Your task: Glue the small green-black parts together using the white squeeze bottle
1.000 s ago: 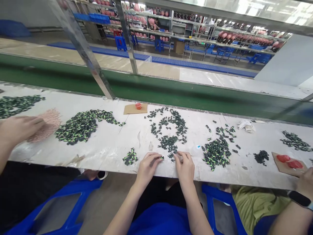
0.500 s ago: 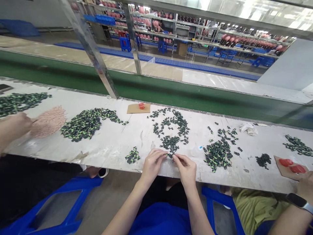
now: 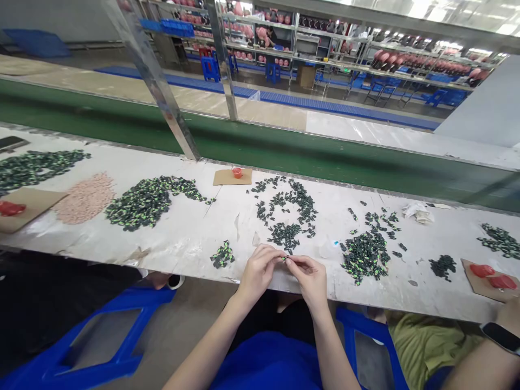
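My left hand (image 3: 258, 271) and my right hand (image 3: 311, 277) meet at the near edge of the white bench (image 3: 190, 238). Both pinch one small black-and-green part (image 3: 285, 259) between their fingertips. Just beyond them lies a loose ring of the same small parts (image 3: 288, 214). A little heap of the parts (image 3: 222, 254) sits left of my left hand. A bigger heap (image 3: 363, 253) lies to the right.
A large heap of green-black parts (image 3: 146, 201) and a pink heap (image 3: 86, 198) lie to the left. Cardboard with a red cap (image 3: 236, 173) sits at the bench's far edge. A green belt (image 3: 284, 154) runs behind. A co-worker's arm with a watch (image 3: 501, 337) is at right.
My hands have lifted off the bench and come together on one small part. The co-worker's hand at the left has gone from view, baring a cardboard piece with red caps.
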The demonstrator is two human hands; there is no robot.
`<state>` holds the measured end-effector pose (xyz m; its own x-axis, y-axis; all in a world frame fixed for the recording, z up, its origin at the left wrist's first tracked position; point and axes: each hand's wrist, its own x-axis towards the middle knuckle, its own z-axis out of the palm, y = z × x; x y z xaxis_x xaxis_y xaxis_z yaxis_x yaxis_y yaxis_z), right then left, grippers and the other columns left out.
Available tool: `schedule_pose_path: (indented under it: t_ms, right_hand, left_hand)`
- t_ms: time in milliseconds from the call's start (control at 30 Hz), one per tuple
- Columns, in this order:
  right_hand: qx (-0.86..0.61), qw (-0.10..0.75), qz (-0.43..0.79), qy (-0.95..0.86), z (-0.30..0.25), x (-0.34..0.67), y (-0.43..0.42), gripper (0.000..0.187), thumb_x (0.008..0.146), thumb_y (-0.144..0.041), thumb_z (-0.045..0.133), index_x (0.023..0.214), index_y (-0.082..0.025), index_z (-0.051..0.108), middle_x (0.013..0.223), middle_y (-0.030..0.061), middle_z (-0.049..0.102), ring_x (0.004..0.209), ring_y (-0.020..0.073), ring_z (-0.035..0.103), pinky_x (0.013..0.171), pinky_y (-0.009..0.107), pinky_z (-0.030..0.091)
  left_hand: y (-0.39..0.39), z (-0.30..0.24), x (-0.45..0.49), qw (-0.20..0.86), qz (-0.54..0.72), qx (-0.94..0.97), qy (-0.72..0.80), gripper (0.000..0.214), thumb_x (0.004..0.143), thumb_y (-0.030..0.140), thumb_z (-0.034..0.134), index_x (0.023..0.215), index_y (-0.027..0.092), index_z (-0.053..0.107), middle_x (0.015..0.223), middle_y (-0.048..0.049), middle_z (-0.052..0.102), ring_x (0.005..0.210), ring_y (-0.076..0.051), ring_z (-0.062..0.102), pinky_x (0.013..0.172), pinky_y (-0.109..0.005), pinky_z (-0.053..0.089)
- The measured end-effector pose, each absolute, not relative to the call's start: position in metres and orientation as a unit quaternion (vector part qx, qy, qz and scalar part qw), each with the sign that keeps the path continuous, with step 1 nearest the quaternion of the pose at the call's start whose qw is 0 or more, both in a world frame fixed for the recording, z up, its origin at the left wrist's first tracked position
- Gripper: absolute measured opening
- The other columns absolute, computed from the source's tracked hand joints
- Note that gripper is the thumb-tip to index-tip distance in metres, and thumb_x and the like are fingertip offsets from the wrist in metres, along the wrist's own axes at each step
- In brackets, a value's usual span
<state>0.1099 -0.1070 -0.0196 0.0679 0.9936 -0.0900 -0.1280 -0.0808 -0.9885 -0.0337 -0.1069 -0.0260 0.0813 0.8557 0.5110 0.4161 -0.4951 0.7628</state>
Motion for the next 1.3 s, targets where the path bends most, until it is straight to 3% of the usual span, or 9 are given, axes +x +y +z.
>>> schedule_pose_path:
  t_ms: [167, 400, 567, 667, 800, 933, 1000, 1133, 1300]
  right_hand:
    - [-0.485, 0.549, 0.538, -0.418, -0.025, 0.117, -0.107, 0.035, 0.059, -0.031, 0.081, 0.088, -0.018, 0.069, 0.068, 0.0025, 0.071, 0.064, 0.0171, 0.068, 0.065, 0.031, 0.059]
    - [-0.476, 0.567, 0.510, -0.438, -0.034, 0.118, -0.108, 0.028, 0.060, -0.034, 0.078, 0.079, -0.020, 0.063, 0.061, -0.0008, 0.065, 0.057, 0.0136, 0.062, 0.058, 0.026, 0.055]
    - [-0.487, 0.551, 0.498, -0.459, -0.033, 0.126, -0.110, 0.025, 0.060, -0.035, 0.077, 0.075, -0.020, 0.063, 0.060, -0.0007, 0.064, 0.055, 0.0135, 0.061, 0.054, 0.025, 0.054]
    - [-0.498, 0.522, 0.472, -0.507, -0.031, 0.141, -0.116, 0.021, 0.064, -0.036, 0.075, 0.071, -0.019, 0.065, 0.064, 0.0015, 0.065, 0.058, 0.0149, 0.062, 0.056, 0.027, 0.055]
    - [-0.559, 0.506, 0.350, -0.555, -0.025, 0.177, -0.123, 0.021, 0.070, -0.039, 0.071, 0.073, -0.018, 0.068, 0.071, 0.0054, 0.068, 0.062, 0.0177, 0.063, 0.059, 0.030, 0.054]
    - [-0.675, 0.522, 0.150, -0.498, -0.019, 0.220, -0.119, 0.029, 0.072, -0.045, 0.068, 0.078, -0.017, 0.068, 0.073, 0.0074, 0.068, 0.061, 0.0190, 0.061, 0.064, 0.035, 0.053]
    - [-0.712, 0.511, 0.066, -0.478, -0.016, 0.233, -0.113, 0.035, 0.074, -0.049, 0.065, 0.085, -0.016, 0.068, 0.080, 0.0106, 0.068, 0.068, 0.0221, 0.062, 0.073, 0.040, 0.051]
    - [-0.678, 0.479, -0.055, -0.554, -0.018, 0.231, -0.097, 0.053, 0.073, -0.060, 0.062, 0.101, -0.015, 0.066, 0.099, 0.0154, 0.065, 0.104, 0.0331, 0.055, 0.093, 0.052, 0.040]
    - [-0.655, 0.406, -0.014, -0.637, -0.033, 0.203, -0.080, 0.063, 0.072, -0.069, 0.056, 0.108, -0.018, 0.062, 0.114, 0.0176, 0.061, 0.127, 0.0400, 0.030, 0.099, 0.063, 0.026]
  left_hand:
    - [-0.104, -0.020, -0.033, 0.228, 0.479, 0.729, 0.431, 0.021, 0.090, 0.013, 0.047, 0.092, 0.020, 0.067, 0.080, -0.0051, 0.068, 0.078, -0.019, 0.057, 0.071, -0.032, 0.049]
    - [-0.105, -0.017, -0.032, 0.234, 0.452, 0.748, 0.426, 0.023, 0.089, 0.013, 0.046, 0.091, 0.021, 0.068, 0.074, -0.0049, 0.065, 0.077, -0.019, 0.057, 0.072, -0.033, 0.048]
    - [-0.109, -0.018, -0.025, 0.227, 0.441, 0.756, 0.427, 0.024, 0.090, 0.016, 0.046, 0.092, 0.021, 0.070, 0.074, -0.0058, 0.066, 0.077, -0.020, 0.057, 0.074, -0.035, 0.049]
    - [-0.111, -0.019, -0.016, 0.274, 0.422, 0.759, 0.413, 0.023, 0.090, 0.016, 0.048, 0.097, 0.023, 0.070, 0.079, -0.0057, 0.068, 0.083, -0.020, 0.060, 0.076, -0.034, 0.050]
    - [-0.108, -0.022, -0.021, 0.287, 0.398, 0.748, 0.446, 0.028, 0.087, 0.023, 0.056, 0.115, 0.024, 0.063, 0.096, -0.0069, 0.071, 0.096, -0.022, 0.061, 0.083, -0.037, 0.051]
    - [-0.103, -0.026, -0.061, 0.138, 0.394, 0.674, 0.609, 0.025, 0.088, 0.033, 0.056, 0.107, 0.022, 0.066, 0.100, -0.0085, 0.071, 0.096, -0.027, 0.061, 0.087, -0.047, 0.047]
    - [-0.104, -0.028, -0.084, 0.045, 0.374, 0.601, 0.705, 0.026, 0.084, 0.039, 0.059, 0.098, 0.019, 0.067, 0.094, -0.0109, 0.071, 0.094, -0.031, 0.060, 0.085, -0.049, 0.045]
    - [-0.109, -0.036, -0.111, -0.046, 0.320, 0.537, 0.779, 0.028, 0.076, 0.044, 0.066, 0.085, 0.018, 0.066, 0.079, -0.0120, 0.071, 0.090, -0.036, 0.056, 0.083, -0.053, 0.040]
    - [-0.106, -0.042, -0.111, -0.047, 0.290, 0.547, 0.784, 0.011, 0.080, 0.028, 0.058, 0.075, 0.020, 0.063, 0.076, -0.0103, 0.069, 0.081, -0.032, 0.056, 0.078, -0.048, 0.039]
